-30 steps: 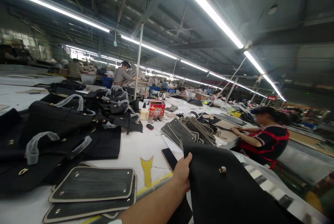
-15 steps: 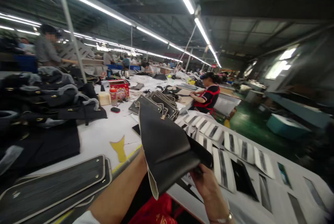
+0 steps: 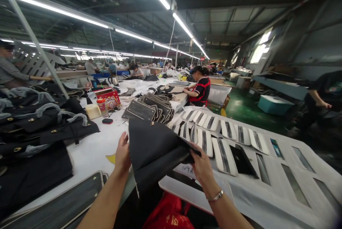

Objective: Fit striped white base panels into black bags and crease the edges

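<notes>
A large black leather bag piece [image 3: 157, 150] is held up in front of me, folded across its lower right part, with a small gold-coloured fitting near its top. At its left edge, my left hand [image 3: 123, 156] is closed, some of its fingers hidden behind the leather. My right hand [image 3: 201, 165] grips the folded right corner, thumb and fingers closed on it. Just beyond the piece lies a pile of dark panels with pale edging [image 3: 157, 107]. More such panels [image 3: 72, 198] are stacked by my left forearm.
Black bags [image 3: 40, 122] with grey padded handles are heaped at left. A red box [image 3: 110, 99], a bottle [image 3: 102, 107] and a small black-and-red object [image 3: 107, 121] stand nearby. White strips with dark bands [image 3: 226, 157] cover the right table. A co-worker [image 3: 199, 86] sits beyond.
My left hand has come out from behind the leather to its left edge. The piece has swung lower and left, and my view has turned right, bringing a person in at far right.
</notes>
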Demonstrator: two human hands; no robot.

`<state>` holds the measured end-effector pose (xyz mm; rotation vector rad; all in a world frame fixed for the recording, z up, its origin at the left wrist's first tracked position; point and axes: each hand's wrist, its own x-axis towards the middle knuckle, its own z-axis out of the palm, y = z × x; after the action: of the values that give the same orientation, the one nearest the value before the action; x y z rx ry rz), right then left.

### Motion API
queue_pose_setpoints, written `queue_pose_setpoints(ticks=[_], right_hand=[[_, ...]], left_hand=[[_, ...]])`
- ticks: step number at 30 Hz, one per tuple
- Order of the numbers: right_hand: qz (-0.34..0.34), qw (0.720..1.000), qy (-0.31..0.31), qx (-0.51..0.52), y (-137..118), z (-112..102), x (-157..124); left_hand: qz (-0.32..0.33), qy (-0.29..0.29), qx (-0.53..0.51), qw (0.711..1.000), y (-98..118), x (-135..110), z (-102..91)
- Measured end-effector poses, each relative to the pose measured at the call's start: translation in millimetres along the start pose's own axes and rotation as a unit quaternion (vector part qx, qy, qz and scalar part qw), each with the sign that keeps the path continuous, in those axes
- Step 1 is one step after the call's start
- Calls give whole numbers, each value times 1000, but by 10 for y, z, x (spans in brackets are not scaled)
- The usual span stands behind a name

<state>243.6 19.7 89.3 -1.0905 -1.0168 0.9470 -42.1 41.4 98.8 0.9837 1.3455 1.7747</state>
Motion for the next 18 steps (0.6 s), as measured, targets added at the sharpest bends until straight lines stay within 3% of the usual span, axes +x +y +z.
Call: queue_pose_setpoints(ticks=[2, 4, 6, 7, 8, 11, 12, 13, 14, 16, 18], right_hand=[[-21, 1000, 1, -10, -16, 8, -14], [-39, 999, -4, -28, -40, 33, -29], [-55, 997, -19, -44, -82, 75, -42], [-68, 996, -28, -54, -113, 101, -48], [-84, 993, -36, -70, -150, 129, -54], [-137, 977, -48, -155, -274, 204, -50], [-153, 969, -43, -188, -308, 218, -28], [-167, 960, -51, -220, -332, 225, 6], [-186, 950, -57, -245, -348, 226, 51], [-224, 929, -77, -283, -374, 214, 145], [-263, 913, -82, -301, -431, 195, 205]], left_hand=[[38, 3, 60, 997, -16, 66, -116], [91, 44, 131, 986, 9, 87, -173], [177, 72, 209, 959, 92, 18, -153], [223, 50, 241, 943, 155, -59, -118], [263, -5, 258, 929, 228, -162, -70], [296, -292, 241, 877, 441, -509, 129], [307, -357, 243, 848, 492, -588, 203], [318, -379, 253, 832, 531, -630, 272], [320, -377, 261, 829, 561, -633, 330], [277, -356, 248, 857, 614, -550, 406], [142, -354, 167, 909, 656, -406, 449]])
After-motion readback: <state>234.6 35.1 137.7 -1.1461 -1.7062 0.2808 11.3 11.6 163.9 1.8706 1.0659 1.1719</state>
